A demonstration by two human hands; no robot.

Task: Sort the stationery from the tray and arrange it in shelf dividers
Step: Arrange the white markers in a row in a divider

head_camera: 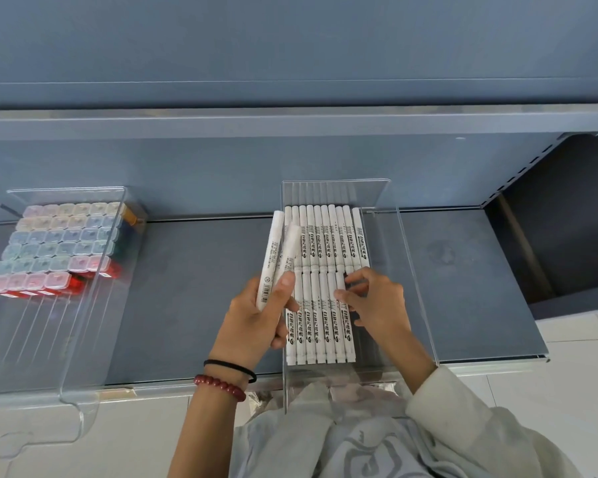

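Left hand (256,322) grips two white markers (273,250) at the clear divider's (415,270) left wall, axes nearly parallel to the filed markers (325,236); the open gap lies rightward. Right hand (377,301) fingers (354,276) touch the filed markers, grasp indeterminate.

White markers (325,243) with black lettering are lying flat in two rows inside a clear plastic divider (415,270) that is sitting on the grey shelf (194,288). They are packed side by side, with their lengths running front to back. Two loose markers (271,260) are tilting up just left of it, and the left hand (256,319) is gripping them. Well apart to the left, a second divider (94,305) is holding rows of small boxes (59,243), pastel and red.
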